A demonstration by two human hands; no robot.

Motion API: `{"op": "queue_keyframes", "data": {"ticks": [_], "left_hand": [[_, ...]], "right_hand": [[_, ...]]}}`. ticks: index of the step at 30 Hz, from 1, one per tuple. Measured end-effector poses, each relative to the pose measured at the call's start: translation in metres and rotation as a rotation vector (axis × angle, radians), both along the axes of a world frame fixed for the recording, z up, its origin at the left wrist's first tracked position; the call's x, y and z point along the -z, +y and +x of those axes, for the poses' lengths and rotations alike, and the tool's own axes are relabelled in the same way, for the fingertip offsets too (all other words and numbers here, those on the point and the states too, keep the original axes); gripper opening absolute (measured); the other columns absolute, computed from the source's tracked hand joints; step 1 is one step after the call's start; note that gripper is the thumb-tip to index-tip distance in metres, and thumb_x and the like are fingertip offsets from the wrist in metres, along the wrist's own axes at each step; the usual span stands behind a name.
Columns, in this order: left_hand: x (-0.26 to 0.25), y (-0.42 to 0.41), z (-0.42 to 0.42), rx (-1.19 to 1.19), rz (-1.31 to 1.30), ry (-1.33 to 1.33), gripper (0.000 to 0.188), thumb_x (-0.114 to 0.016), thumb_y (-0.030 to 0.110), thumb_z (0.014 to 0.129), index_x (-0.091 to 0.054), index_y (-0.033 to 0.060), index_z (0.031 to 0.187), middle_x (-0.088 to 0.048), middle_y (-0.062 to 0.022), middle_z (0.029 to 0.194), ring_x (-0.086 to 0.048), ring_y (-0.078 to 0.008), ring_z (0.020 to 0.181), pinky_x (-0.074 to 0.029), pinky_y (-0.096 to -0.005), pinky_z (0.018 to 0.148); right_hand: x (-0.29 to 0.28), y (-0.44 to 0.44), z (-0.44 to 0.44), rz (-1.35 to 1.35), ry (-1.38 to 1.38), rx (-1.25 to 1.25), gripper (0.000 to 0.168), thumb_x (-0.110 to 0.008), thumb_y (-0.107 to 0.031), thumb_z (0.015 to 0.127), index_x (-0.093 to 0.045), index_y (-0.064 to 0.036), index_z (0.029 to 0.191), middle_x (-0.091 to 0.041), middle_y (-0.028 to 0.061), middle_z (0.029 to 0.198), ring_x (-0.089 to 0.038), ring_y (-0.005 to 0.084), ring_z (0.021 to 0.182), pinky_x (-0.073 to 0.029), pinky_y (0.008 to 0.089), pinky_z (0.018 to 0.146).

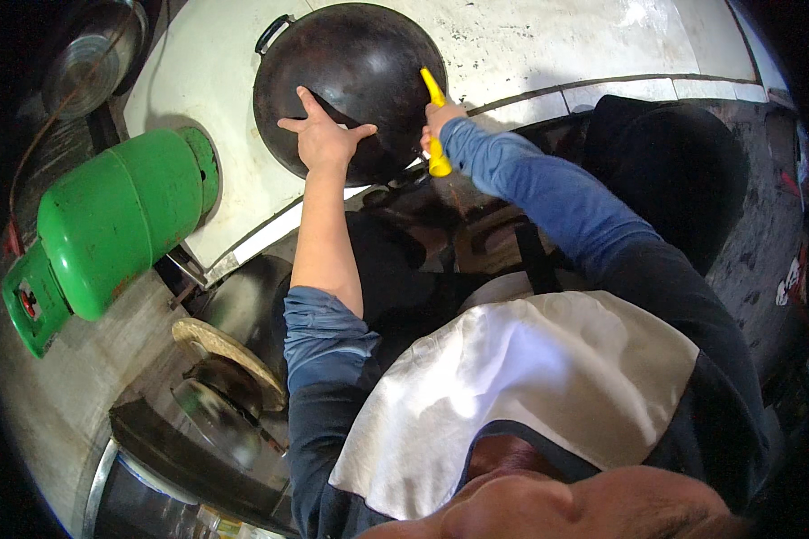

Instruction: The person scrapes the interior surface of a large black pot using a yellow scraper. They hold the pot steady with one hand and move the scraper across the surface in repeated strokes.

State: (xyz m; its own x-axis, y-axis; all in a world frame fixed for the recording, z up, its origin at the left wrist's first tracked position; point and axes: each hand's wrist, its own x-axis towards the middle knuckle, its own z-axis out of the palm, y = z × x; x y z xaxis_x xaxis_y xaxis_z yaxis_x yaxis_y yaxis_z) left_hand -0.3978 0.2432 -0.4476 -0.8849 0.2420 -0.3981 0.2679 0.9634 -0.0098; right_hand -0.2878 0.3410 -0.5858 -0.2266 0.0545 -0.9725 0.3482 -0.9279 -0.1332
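Note:
A large dark wok (pixel 371 50) lies before me on a pale worktop, with a black loop handle at its upper left rim. I cannot tell whether its hollow side faces up or down. My left hand (pixel 327 138) rests on the wok's dark surface, fingers spread, holding nothing. At the wok's right edge, my right hand (pixel 441 122) grips a yellow tool (pixel 433 84). One narrow end of the tool points away from me across the wok; the other sticks out below my fist. Any blade or tip it may have is not plain to see.
A green gas cylinder (pixel 118 209) lies aslant on the left. Behind it sits a round metal pan (pixel 81 74). The white worktop (pixel 512 47) has a tiled front edge. Below left are a yellowish round board (pixel 202 337) and a metal bowl (pixel 209 418). A black rounded object (pixel 667 175) stands right.

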Motion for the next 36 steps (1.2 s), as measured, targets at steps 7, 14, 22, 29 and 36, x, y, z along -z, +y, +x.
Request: {"op": "queue_keyframes", "data": {"ticks": [7,14,22,29,36], "left_hand": [[-0.001,0.002,-0.003,-0.030,-0.035,-0.038,0.126,-0.086,0.039,0.051,-0.002,0.0176,0.143,-0.006,-0.0424,0.135,-0.061,-0.0377,0.094,-0.051,-0.0342,0.083],[0.002,0.011,-0.001,-0.009,-0.021,-0.021,0.128,-0.087,0.040,0.047,-0.006,0.0135,0.142,-0.014,-0.0430,0.132,-0.056,-0.0426,0.101,-0.048,-0.0382,0.086],[-0.001,0.008,0.000,-0.044,-0.044,0.002,0.127,-0.087,0.037,0.048,-0.005,0.0159,0.142,-0.008,-0.0407,0.136,-0.056,-0.0417,0.103,-0.049,-0.0379,0.087],[0.006,0.008,-0.001,-0.029,-0.026,0.011,0.127,-0.087,0.036,0.048,-0.005,0.0160,0.142,-0.008,-0.0401,0.136,-0.055,-0.0412,0.105,-0.049,-0.0383,0.087],[-0.005,0.015,0.001,-0.054,-0.062,-0.034,0.128,-0.087,0.038,0.048,-0.004,0.0162,0.142,-0.008,-0.0418,0.136,-0.055,-0.0416,0.103,-0.049,-0.0376,0.087]], "right_hand": [[-0.010,0.005,-0.004,0.124,0.131,-0.267,0.037,-0.041,-0.041,0.088,-0.049,-0.006,0.081,-0.053,0.0108,0.059,-0.053,0.0303,0.046,-0.048,0.0472,0.046],[0.037,0.071,-0.013,-0.173,0.096,-0.181,0.033,-0.046,-0.037,0.091,-0.046,-0.006,0.080,-0.044,0.0063,0.053,-0.046,0.0220,0.037,-0.042,0.0386,0.035],[-0.055,0.050,-0.015,0.271,0.176,-0.736,0.038,-0.043,-0.031,0.091,-0.051,0.004,0.078,-0.052,0.0126,0.054,-0.053,0.0260,0.041,-0.045,0.0403,0.037],[-0.002,0.058,-0.014,0.099,0.178,-0.436,0.036,-0.043,-0.031,0.089,-0.046,-0.003,0.065,-0.046,0.0102,0.049,-0.048,0.0244,0.038,-0.042,0.0418,0.036],[-0.028,0.068,-0.015,0.297,0.078,-0.695,0.041,-0.044,-0.033,0.089,-0.046,0.001,0.067,-0.046,0.0104,0.050,-0.046,0.0227,0.035,-0.040,0.0402,0.033]]}}
